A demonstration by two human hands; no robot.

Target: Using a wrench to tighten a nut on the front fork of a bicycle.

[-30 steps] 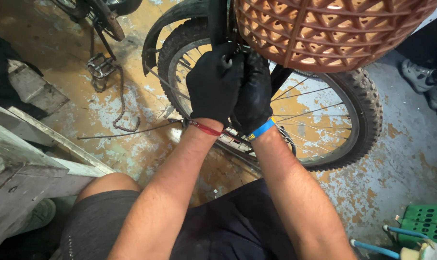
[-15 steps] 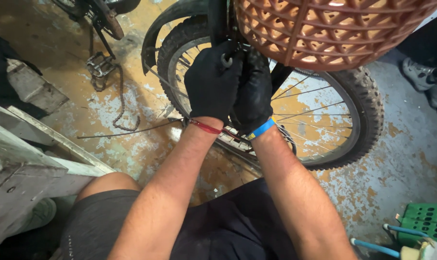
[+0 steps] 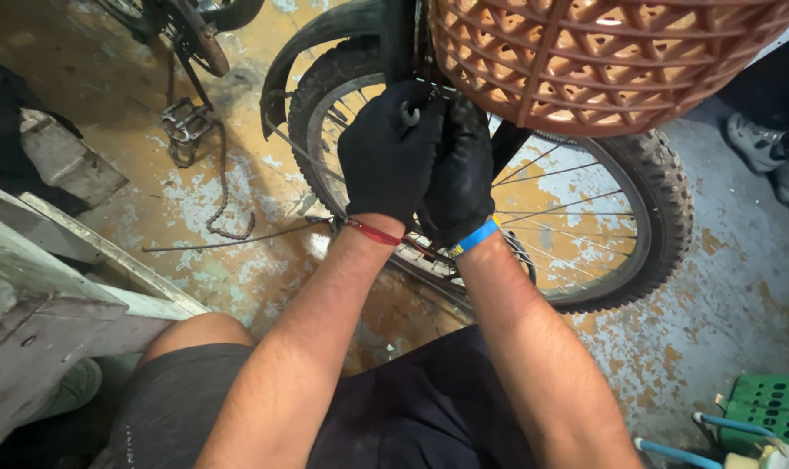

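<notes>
Both my hands wear black gloves and work close together over the rear wheel (image 3: 620, 217) of a bicycle, just below an orange plastic lattice basket (image 3: 586, 52). My left hand (image 3: 387, 156) is shut on a small metal spanner (image 3: 409, 113) whose ring end shows at the knuckles. My right hand (image 3: 460, 174) presses against it, fingers curled around a part by the frame that stays hidden. A red string sits on my left wrist and a blue band on my right. The black mudguard (image 3: 316, 39) arches over the knobbly tyre.
A loose chain (image 3: 221, 187) and a pedal (image 3: 182, 126) of another bicycle lie on the worn yellow floor at upper left. Grey wooden boards (image 3: 56, 295) stand at left. A green crate (image 3: 772, 408) sits at lower right, someone's shoe (image 3: 764, 148) at right.
Both hands stay pressed together at the same spot by the wheel; only a slight shift of the fingers and of the view shows.
</notes>
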